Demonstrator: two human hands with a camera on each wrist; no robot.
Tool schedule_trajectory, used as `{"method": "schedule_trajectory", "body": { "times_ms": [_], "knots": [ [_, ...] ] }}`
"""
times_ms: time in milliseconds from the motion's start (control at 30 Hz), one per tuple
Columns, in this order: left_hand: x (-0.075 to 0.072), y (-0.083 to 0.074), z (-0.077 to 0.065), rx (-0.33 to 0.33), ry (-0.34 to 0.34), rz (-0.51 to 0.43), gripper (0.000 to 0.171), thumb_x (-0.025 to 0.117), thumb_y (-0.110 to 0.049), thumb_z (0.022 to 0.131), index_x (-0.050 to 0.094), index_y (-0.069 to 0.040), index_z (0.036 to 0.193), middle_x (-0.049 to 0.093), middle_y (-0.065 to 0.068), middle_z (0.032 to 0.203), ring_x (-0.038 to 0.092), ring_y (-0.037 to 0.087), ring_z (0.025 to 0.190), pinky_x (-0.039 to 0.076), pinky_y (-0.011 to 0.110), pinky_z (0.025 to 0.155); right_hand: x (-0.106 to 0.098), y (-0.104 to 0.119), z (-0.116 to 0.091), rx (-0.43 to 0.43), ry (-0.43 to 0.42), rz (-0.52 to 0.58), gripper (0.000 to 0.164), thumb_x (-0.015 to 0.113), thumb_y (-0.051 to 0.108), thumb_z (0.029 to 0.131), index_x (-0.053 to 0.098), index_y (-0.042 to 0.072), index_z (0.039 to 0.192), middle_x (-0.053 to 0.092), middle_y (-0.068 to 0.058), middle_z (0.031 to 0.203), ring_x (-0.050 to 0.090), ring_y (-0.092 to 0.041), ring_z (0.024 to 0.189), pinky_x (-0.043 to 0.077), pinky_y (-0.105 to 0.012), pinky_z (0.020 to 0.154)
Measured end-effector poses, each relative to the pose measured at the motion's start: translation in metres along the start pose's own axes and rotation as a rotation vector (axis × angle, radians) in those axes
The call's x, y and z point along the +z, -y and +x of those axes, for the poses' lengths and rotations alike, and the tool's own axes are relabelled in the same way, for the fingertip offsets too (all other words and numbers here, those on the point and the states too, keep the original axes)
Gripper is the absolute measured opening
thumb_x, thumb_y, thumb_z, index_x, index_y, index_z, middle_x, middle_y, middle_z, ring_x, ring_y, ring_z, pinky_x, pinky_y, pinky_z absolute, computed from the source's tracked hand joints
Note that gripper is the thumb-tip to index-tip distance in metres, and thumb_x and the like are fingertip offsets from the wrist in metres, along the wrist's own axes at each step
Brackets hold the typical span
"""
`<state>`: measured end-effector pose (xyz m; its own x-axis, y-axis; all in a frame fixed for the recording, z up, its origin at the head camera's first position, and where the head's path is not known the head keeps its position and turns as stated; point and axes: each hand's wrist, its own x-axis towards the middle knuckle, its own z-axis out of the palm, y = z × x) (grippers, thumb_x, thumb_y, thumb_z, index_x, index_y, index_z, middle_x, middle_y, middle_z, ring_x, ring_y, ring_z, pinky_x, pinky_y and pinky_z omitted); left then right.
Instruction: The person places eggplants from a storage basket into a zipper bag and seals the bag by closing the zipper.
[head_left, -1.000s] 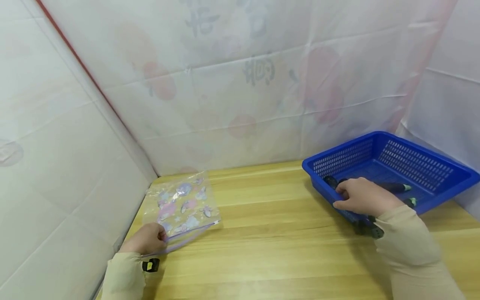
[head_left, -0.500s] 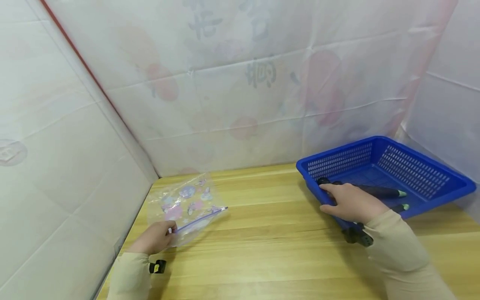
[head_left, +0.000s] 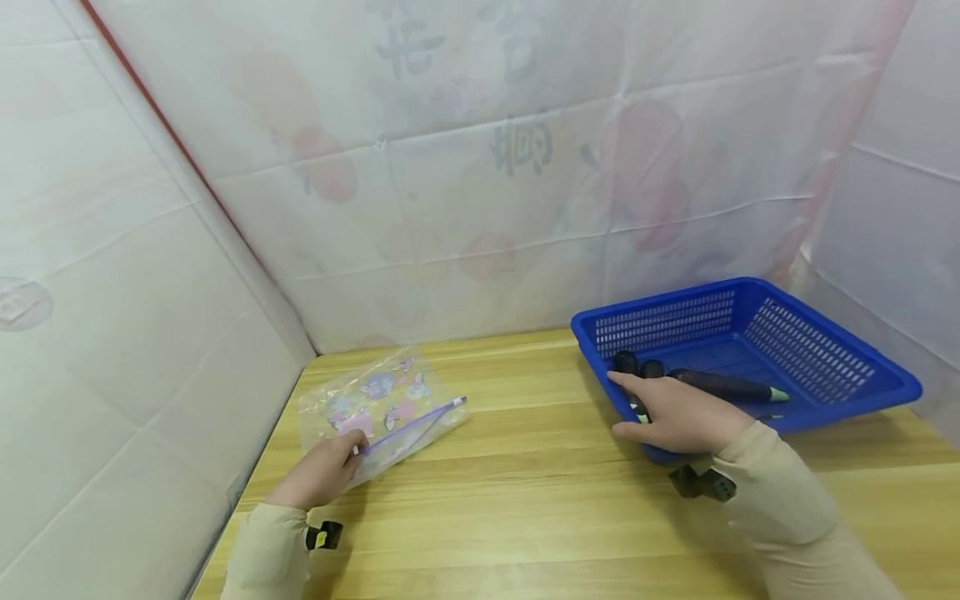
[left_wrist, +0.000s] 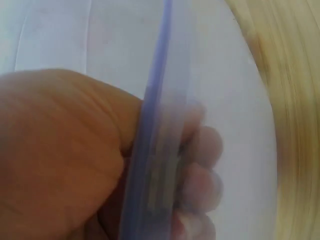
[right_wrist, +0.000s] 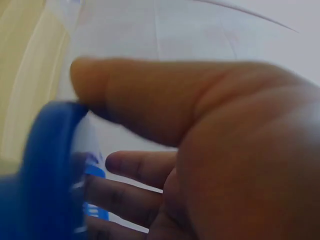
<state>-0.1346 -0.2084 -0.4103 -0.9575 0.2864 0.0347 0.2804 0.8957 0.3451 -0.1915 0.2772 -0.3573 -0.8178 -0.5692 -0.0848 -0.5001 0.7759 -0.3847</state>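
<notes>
My left hand (head_left: pixel 322 467) pinches the edge of a clear zip bag (head_left: pixel 393 392) printed with pastel figures, next to its purple zip strip (left_wrist: pixel 150 120). The bag lies on the table, its near edge raised a little. At the right, my right hand (head_left: pixel 678 414) holds the left rim of a blue plastic basket (head_left: pixel 900 379), thumb at the rim and fingers on the inner side. Inside lie several dark eggplants (head_left: pixel 723 385) with pale green stem ends. My hand and the basket wall partly hide them.
A wooden table (head_left: pixel 510 500) spans the front, with bare wood between bag and basket. White printed sheets (head_left: pixel 465 192) hang behind and at both sides. The basket's far right corner is near the right sheet.
The basket has slid left along the table together with my right hand. My left hand has moved slightly right and away from me, taking the bag's zip edge along.
</notes>
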Motion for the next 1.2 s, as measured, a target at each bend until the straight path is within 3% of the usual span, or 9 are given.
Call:
{"method": "schedule_trajectory", "body": {
  "times_ms": [167,233,300,400,467,600,767,933,1200],
  "knots": [
    [0.003,-0.008,0.003,-0.107,0.028,-0.058,0.016,0.053,0.002,0.090,0.059,-0.006,0.102,0.045,-0.002,0.069,0.043,0.014,0.062,0.037,0.032,0.060,0.007,0.001,0.005,-0.035,0.041,0.047,0.094,0.057,0.066,0.083,0.025,0.012,0.152,0.040,0.009,0.058,0.029,-0.004,0.045,0.040,-0.029,0.058],
    [0.004,-0.011,0.005,-0.105,0.040,-0.076,0.019,0.052,0.003,0.089,0.060,-0.006,0.104,0.048,-0.002,0.072,0.044,0.014,0.063,0.037,0.032,0.060,0.010,0.002,0.007,-0.069,0.043,0.046,0.095,0.057,0.068,0.082,0.024,0.013,0.152,0.058,0.004,0.080,0.042,-0.005,0.055,0.044,-0.032,0.068],
    [0.005,-0.013,0.006,-0.075,0.048,-0.081,0.020,0.053,0.003,0.089,0.061,-0.005,0.106,0.052,-0.003,0.076,0.046,0.014,0.066,0.039,0.031,0.061,0.013,0.002,0.009,-0.108,0.047,0.058,0.096,0.059,0.068,0.081,0.023,0.015,0.153,0.062,-0.005,0.114,0.057,-0.012,0.075,0.047,-0.037,0.078],
    [0.006,-0.015,0.007,-0.024,0.053,-0.085,0.019,0.055,0.002,0.090,0.062,-0.004,0.107,0.057,-0.002,0.079,0.048,0.012,0.067,0.042,0.030,0.062,0.018,0.004,0.011,-0.157,0.059,0.082,0.094,0.063,0.061,0.082,0.022,0.016,0.153,0.032,-0.012,0.152,0.050,-0.027,0.121,0.043,-0.048,0.095],
    [0.007,-0.017,0.008,-0.013,0.051,-0.093,0.018,0.057,0.002,0.091,0.062,-0.004,0.107,0.060,-0.001,0.082,0.051,0.011,0.069,0.045,0.031,0.063,0.021,0.007,0.013,-0.174,0.064,0.093,0.091,0.067,0.052,0.084,0.020,0.017,0.154,0.027,-0.013,0.154,0.038,-0.032,0.134,0.040,-0.051,0.100],
    [0.008,-0.020,0.009,-0.027,0.023,-0.124,0.015,0.060,0.002,0.090,0.065,-0.004,0.102,0.064,0.002,0.087,0.058,0.013,0.079,0.050,0.033,0.069,0.027,0.012,0.019,-0.197,0.022,0.066,0.084,0.067,0.042,0.087,0.023,0.014,0.153,0.026,-0.015,0.154,0.033,-0.033,0.137,0.037,-0.051,0.103],
    [0.009,-0.021,0.011,-0.049,-0.040,-0.126,0.011,0.064,0.001,0.087,0.067,-0.006,0.095,0.064,-0.002,0.082,0.059,0.010,0.075,0.050,0.029,0.067,0.039,0.019,0.029,-0.225,-0.129,-0.029,0.077,0.059,0.052,0.090,0.034,0.009,0.149,0.036,-0.014,0.150,0.044,-0.031,0.131,0.041,-0.049,0.101],
    [0.013,-0.024,0.012,-0.089,-0.080,-0.104,0.008,0.067,-0.001,0.086,0.069,-0.006,0.092,0.063,-0.005,0.079,0.057,0.006,0.071,0.050,0.028,0.065,0.052,0.024,0.037,-0.261,-0.298,-0.076,0.068,0.065,0.044,0.089,0.045,0.008,0.143,0.047,-0.013,0.143,0.057,-0.027,0.117,0.048,-0.045,0.093],
    [0.011,-0.030,0.013,-0.103,-0.127,-0.108,0.004,0.070,-0.002,0.084,0.067,-0.005,0.081,0.059,-0.007,0.071,0.052,0.007,0.064,0.046,0.027,0.060,0.060,0.030,0.044,-0.266,-0.389,-0.066,0.057,0.067,0.037,0.089,0.053,0.011,0.138,0.051,-0.010,0.140,0.060,-0.026,0.113,0.050,-0.045,0.090]
  ]
}}
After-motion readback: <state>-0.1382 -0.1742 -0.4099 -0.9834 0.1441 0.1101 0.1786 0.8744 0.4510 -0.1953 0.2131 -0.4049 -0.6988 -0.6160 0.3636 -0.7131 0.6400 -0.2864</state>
